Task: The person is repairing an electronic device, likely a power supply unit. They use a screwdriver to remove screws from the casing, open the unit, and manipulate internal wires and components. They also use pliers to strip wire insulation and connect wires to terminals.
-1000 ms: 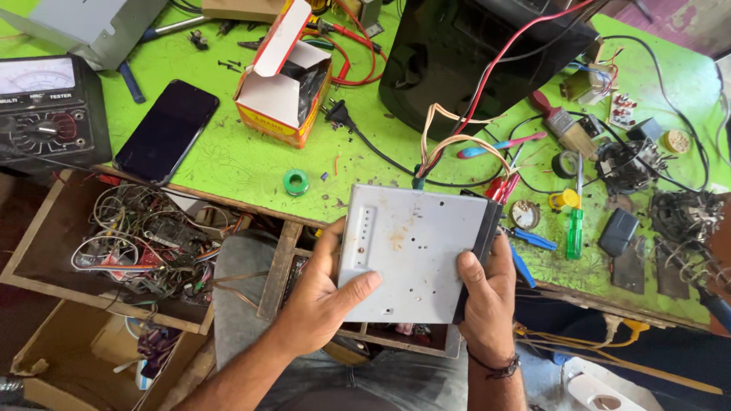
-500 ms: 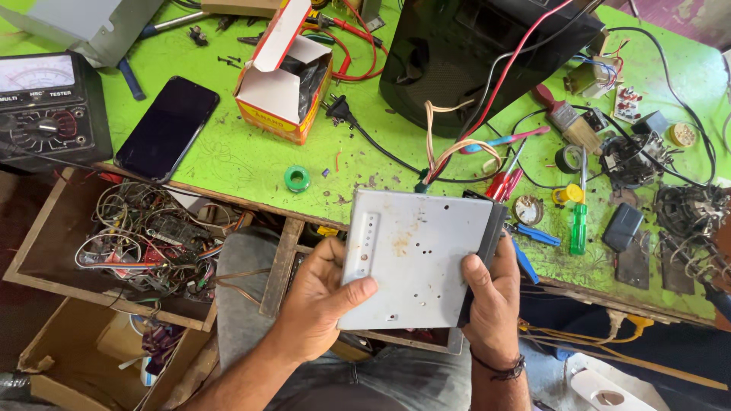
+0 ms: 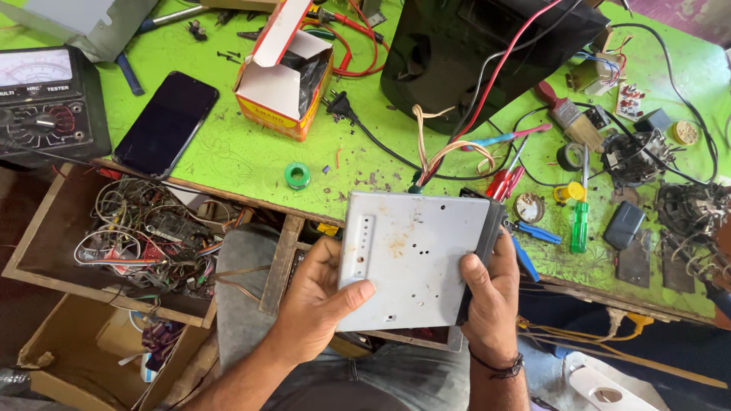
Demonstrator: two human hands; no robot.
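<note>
Both my hands hold a flat grey metal box [image 3: 415,255] with small holes and rust spots, over my lap at the front edge of the green workbench [image 3: 251,164]. My left hand [image 3: 316,301] grips its left side, thumb on the top face. My right hand [image 3: 491,293] clasps the dark right end, thumb on top. A bundle of cream, red and black wires [image 3: 449,148] runs from the box's far edge up to a large black unit [image 3: 476,49].
On the bench lie a black phone [image 3: 166,122], an analogue multimeter [image 3: 46,103], an open orange-and-white carton [image 3: 283,76], a green tape roll [image 3: 297,175], a green screwdriver [image 3: 580,221] and scattered parts at right. An open drawer of tangled wires [image 3: 145,236] sits at left.
The metal box and both hands have stayed nearly still; the view has shifted slightly, and the box sits a little lower against the bench edge.
</note>
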